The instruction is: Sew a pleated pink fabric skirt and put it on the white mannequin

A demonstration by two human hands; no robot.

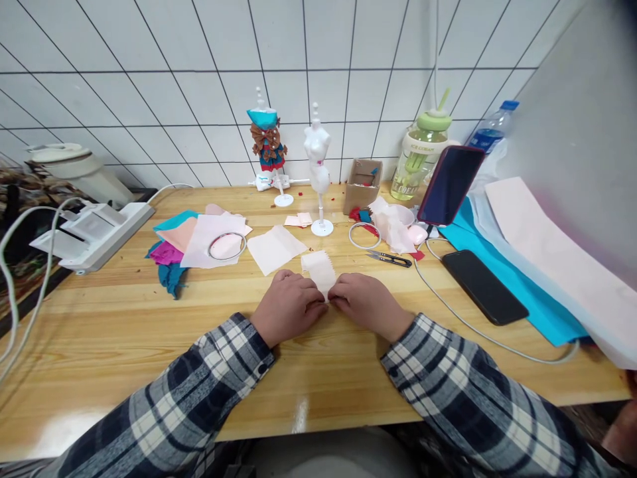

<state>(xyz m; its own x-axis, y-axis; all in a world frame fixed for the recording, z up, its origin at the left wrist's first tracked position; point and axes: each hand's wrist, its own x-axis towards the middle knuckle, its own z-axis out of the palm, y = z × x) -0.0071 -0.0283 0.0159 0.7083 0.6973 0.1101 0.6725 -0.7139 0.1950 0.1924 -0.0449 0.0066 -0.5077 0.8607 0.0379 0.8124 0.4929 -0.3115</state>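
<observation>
A small pale pink strip of fabric (pixel 321 269) with a jagged edge lies on the wooden table (pixel 199 358). My left hand (pixel 291 305) pinches its near edge from the left, fingers closed. From the right, my right hand (pixel 365 302) pinches the same edge, its fingertips close beside the left ones. Just beyond the hands are a larger pale pink piece (pixel 276 249), black thread snips (pixel 391 259) and a metal ring (pixel 365 235). A bare white mannequin (pixel 317 156) stands behind, left of a cardboard box (pixel 363 186).
Left: layered coloured fabrics (pixel 199 239) under another ring, and a white power strip (pixel 102 232). A dressed mannequin (pixel 269 143) stands at the back. Right: a green-lidded bottle (pixel 421 156), a propped phone (pixel 450 186), a flat phone (pixel 484 285), a cable and blue sheets (pixel 547 315).
</observation>
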